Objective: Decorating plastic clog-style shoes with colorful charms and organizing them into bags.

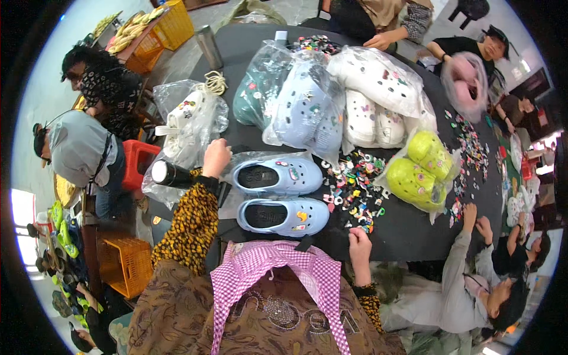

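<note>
A pair of pale blue clogs lies side by side in front of me, toes to the right: the far clog (278,176) and the near clog (284,216). Small coloured charms sit on both toes. Clear plastic shows beneath and behind them. Just beyond the far clog's heel, my left hand (217,158) has its fingers curled beside the clear plastic; its grip is hidden. My right hand (360,245) is pinched at the near edge of a heap of loose shoe charms (355,192). Whatever lies between those fingertips is too small to make out.
Bagged clogs stand around: blue (302,106), green (251,97), white (378,83) and lime (420,168). By my left forearm is a dark bottle (177,176); a steel tumbler (208,46) stands farther back. Co-workers sit around the black table (402,236).
</note>
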{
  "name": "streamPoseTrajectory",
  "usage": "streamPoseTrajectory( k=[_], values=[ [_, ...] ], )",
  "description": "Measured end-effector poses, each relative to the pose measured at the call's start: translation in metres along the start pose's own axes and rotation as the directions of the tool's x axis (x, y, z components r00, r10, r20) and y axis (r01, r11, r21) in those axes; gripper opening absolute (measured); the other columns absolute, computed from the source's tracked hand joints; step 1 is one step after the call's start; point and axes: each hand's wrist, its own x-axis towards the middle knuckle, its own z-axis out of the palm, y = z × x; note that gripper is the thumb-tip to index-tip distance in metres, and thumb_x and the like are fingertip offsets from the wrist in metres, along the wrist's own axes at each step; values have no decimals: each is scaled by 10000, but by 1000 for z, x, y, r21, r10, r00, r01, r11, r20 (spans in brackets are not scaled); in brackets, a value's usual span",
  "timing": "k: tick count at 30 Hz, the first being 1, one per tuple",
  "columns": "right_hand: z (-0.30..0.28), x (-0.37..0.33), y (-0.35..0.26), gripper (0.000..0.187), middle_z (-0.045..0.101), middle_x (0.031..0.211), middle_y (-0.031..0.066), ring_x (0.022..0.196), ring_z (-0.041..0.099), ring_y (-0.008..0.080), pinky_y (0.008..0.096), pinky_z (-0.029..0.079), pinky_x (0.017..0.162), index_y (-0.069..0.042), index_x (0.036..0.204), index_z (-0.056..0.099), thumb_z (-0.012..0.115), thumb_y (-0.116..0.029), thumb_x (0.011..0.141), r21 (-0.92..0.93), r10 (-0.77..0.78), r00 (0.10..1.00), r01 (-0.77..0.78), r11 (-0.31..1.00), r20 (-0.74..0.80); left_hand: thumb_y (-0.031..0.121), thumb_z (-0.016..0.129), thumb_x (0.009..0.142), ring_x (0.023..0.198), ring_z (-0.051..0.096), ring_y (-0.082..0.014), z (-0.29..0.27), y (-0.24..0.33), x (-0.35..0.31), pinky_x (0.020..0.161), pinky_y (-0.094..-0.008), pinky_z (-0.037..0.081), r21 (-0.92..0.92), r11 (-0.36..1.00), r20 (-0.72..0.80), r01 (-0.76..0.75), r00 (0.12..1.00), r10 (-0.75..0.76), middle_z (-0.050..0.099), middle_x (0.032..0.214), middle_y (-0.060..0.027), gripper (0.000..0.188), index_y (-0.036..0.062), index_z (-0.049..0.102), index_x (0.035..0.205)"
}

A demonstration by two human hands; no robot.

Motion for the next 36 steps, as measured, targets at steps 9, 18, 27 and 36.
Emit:
streamPoseTrajectory(
  k=[9, 18, 27, 36],
  values=[
    [-1, -5, 3, 153, 652, 906, 151, 828, 645, 243, 318, 498, 747, -2, 941, 626, 614, -56, 798, -47, 27, 997, -30, 998, -66, 176, 614, 719, 785, 586, -413, 17, -14, 8, 693, -445, 460, -41, 998, 89, 51, 995, -47, 600, 783, -238, 240, -27, 543, 825],
    [2, 12, -6, 154, 627, 895, 158, 800, 627, 290, 347, 498, 724, -4, 948, 608, 602, -54, 802, -56, -40, 996, 35, 998, -79, 80, 615, 792, 653, 575, -248, -68, 105, -44, 614, -330, 469, -433, 866, -61, -251, 966, 250, 572, 772, -143, 164, 6, 558, 927],
    [17, 54, -46, 158, 587, 849, 172, 820, 568, 369, 432, 459, 728, -26, 915, 607, 605, -62, 760, -184, -296, 955, 295, 938, 22, 101, 600, 821, 821, 582, -324, -29, 208, -57, 719, -384, 477, -568, 725, 82, -389, 850, 520, 559, 930, -158, 230, 8, 535, 1022],
    [35, 80, -67, 173, 572, 840, 148, 802, 568, 351, 447, 458, 705, -50, 924, 611, 594, -71, 754, -254, -437, 894, 447, 858, 98, 73, 593, 828, 936, 568, -365, -25, 185, -82, 789, -380, 470, -604, 716, 41, -351, 883, 468, 547, 1086, -193, 328, -12, 507, 1133]
  ],
)
